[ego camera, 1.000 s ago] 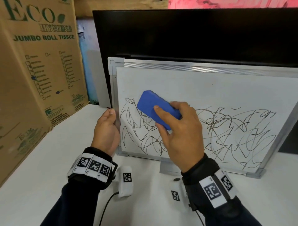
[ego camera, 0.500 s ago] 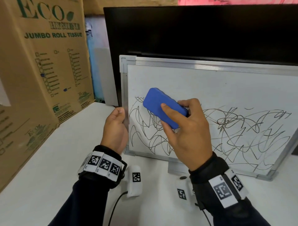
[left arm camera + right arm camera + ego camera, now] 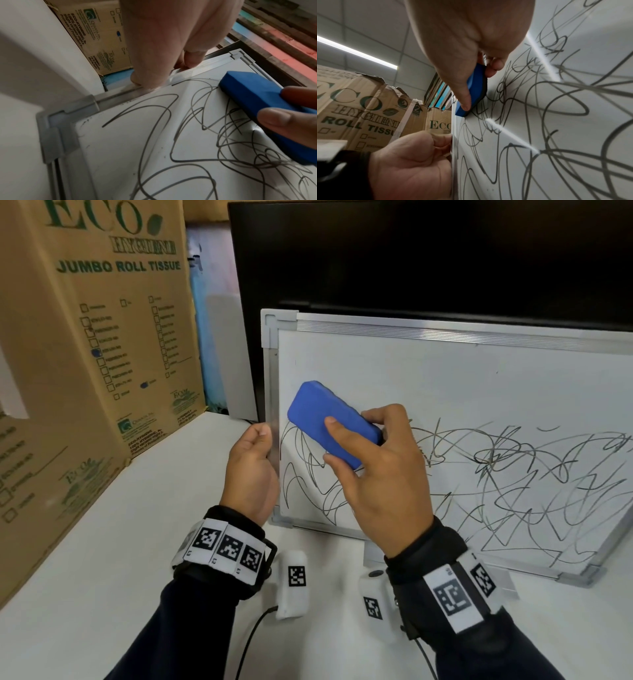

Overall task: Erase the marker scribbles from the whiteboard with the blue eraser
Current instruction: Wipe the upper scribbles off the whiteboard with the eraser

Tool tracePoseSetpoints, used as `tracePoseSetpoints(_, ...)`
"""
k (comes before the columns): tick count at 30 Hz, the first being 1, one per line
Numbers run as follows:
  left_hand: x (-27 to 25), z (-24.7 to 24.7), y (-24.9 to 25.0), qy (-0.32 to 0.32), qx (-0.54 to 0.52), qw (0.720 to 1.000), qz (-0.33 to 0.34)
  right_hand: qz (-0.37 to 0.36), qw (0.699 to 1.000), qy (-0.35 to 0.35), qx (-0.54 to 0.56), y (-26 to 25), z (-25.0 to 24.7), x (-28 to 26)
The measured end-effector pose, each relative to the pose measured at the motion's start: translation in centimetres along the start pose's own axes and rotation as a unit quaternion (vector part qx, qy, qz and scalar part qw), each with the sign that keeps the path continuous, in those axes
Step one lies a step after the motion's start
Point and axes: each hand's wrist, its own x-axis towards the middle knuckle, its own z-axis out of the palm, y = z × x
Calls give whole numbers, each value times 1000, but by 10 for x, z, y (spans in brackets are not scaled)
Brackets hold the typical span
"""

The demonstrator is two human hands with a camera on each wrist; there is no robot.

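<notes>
A white whiteboard [image 3: 411,378] in a grey metal frame leans upright on the table, its lower half covered in black scribbles [image 3: 513,474]. My right hand [image 3: 380,470] grips the blue eraser [image 3: 330,422] between thumb and fingers, and the eraser's dark felt lies against the board's upper-left scribbles [image 3: 513,94]. The eraser [image 3: 257,97] sits tilted, its top end near the left frame. My left hand [image 3: 251,467] holds the board's left frame edge [image 3: 120,93], thumb in front and fingers behind. That left hand [image 3: 412,162] shows low in the right wrist view.
A large cardboard carton [image 3: 92,354] printed "Jumbo Roll Tissue" stands at the left on the white table [image 3: 102,559]. A black panel [image 3: 428,258] rises behind the board. A cable [image 3: 250,642] runs across the table between my wrists.
My right hand has slid the eraser left across the board toward the left frame. The view has also shifted, so the board sits further right in the picture.
</notes>
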Motion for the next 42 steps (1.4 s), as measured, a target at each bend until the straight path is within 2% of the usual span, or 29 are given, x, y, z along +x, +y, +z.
tracePoseSetpoints(6, 3, -2, -3, 16, -7, 1000, -1, 1, 1000, 13, -7, 5, -18, -6)
tracePoseSetpoints(13, -4, 3, -2, -22, 0, 1000, 1, 0, 1000, -3, 17, -11, 12, 5)
tracePoseSetpoints(23, -2, 3, 0, -24, -3, 1000, -1, -1, 1000, 13, -2, 9, -6, -4)
tracePoseSetpoints(31, -3, 1, 3, -25, -28, 999, -3, -2, 997, -77, 16, -10, 7, -17)
tracePoseSetpoints(37, -5, 4, 6, -40, -28, 999, -3, 1, 999, -41, 9, -5, 3, -17)
tracePoseSetpoints(42, -3, 1, 6, -36, -38, 998, -24, -1, 997, -76, 31, -4, 1, -22)
